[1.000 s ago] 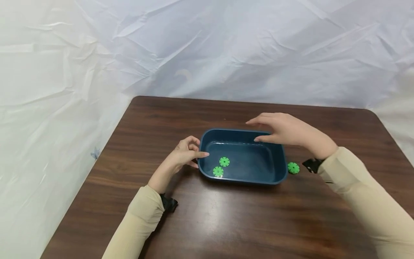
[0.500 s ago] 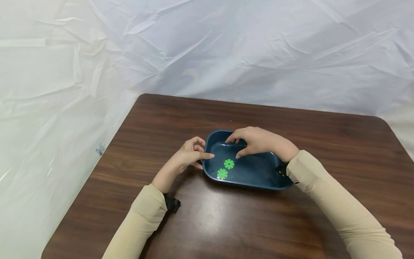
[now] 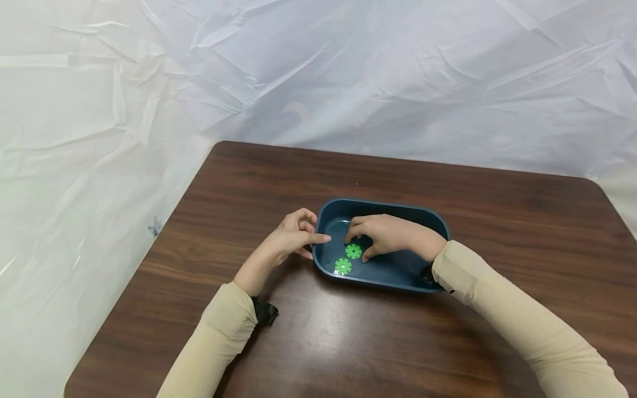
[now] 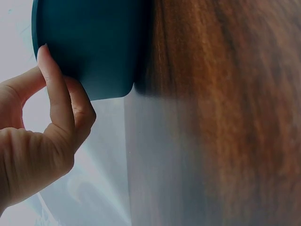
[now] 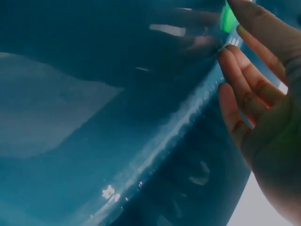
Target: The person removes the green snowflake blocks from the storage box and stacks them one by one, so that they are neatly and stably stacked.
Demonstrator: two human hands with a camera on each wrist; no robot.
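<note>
A dark blue tray (image 3: 398,207) sits on the brown table (image 3: 348,342). Two green toothed discs lie on its floor near the left end, one (image 3: 353,251) farther and one (image 3: 342,266) nearer. My right hand (image 3: 370,243) is down inside the tray, with its thumb and fingers arched on either side of the farther disc. In the right wrist view that green disc (image 5: 229,19) shows at the fingertips of the right hand (image 5: 263,108). My left hand (image 3: 298,232) pinches the tray's left rim, thumb over the edge. The left wrist view shows the left hand's fingers (image 4: 51,94) against the tray's outer wall (image 4: 89,42).
White crinkled sheeting (image 3: 318,77) hangs behind and to the left of the table. The table's left edge (image 3: 139,265) runs close to my left forearm. My right sleeve (image 3: 497,309) crosses the table's near right part.
My right hand came from above the tray's far rim down into the tray and leftward to the farther green disc. My left hand stayed on the rim. The view shifted slightly.
</note>
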